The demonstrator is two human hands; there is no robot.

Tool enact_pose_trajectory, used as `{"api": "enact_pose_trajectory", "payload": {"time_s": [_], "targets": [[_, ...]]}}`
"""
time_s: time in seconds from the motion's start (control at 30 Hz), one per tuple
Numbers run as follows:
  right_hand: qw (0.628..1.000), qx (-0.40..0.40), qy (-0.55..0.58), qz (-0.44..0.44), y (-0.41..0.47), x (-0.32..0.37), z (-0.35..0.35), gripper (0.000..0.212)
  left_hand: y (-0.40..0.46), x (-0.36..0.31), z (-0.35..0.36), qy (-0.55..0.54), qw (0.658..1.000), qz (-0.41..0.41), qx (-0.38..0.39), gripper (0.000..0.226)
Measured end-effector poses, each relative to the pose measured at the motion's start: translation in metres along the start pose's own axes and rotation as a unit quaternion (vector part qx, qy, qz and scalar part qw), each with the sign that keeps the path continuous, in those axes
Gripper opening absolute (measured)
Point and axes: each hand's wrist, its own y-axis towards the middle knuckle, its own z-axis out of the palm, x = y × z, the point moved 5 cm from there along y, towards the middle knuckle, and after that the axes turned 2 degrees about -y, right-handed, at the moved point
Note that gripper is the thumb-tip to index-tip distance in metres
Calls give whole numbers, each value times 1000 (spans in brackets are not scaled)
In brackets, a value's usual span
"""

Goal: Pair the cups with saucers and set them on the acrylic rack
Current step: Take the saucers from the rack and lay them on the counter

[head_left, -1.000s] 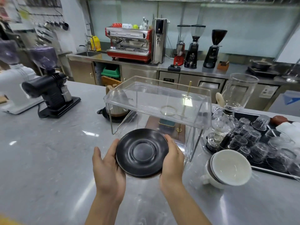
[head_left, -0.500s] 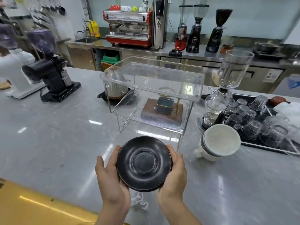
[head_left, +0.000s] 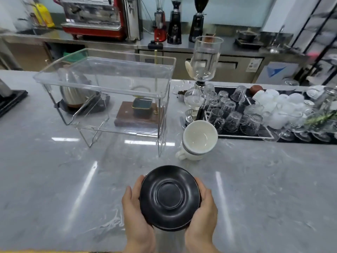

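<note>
A stack of black saucers [head_left: 169,197] is held level between both hands, low over the grey counter near its front edge. My left hand [head_left: 135,216] cups the stack's left rim and my right hand [head_left: 201,216] cups its right rim. Stacked white cups [head_left: 197,139], the top one tilted toward me, stand on the counter just beyond the saucers, to the right. The clear acrylic rack [head_left: 102,77] stands farther back on the left, with nothing on its top shelf.
A glass siphon brewer [head_left: 202,75] stands behind the cups. A black tray of upturned glasses [head_left: 235,110] and white cups fills the right. A kettle [head_left: 73,92] and a wooden block [head_left: 136,117] sit behind the rack. Grinders line the back counter.
Both hands have drawn the saucers back from the rack toward the counter's front edge, and my view has shifted right. The cups and rack have stayed put.
</note>
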Motion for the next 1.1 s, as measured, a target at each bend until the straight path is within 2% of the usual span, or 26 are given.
{"api": "enact_pose_trajectory", "payload": {"time_s": [0.17,0.53,0.73,0.87,1.1], "targets": [[998,-53,8,-27,20,19,-36,52,4,40,25,18,998,-48,22,51],[997,-71,0,-27,89,69,-96,46,6,103,101,68,993,-80,51,49],[998,-64,-13,-27,143,91,-125,42,7,131,153,112,988,-49,91,58],[998,-45,-19,-29,179,104,-137,43,17,150,180,127,986,-35,107,50],[998,-8,-48,-48,223,124,-142,28,42,175,199,113,990,-47,64,47]]}}
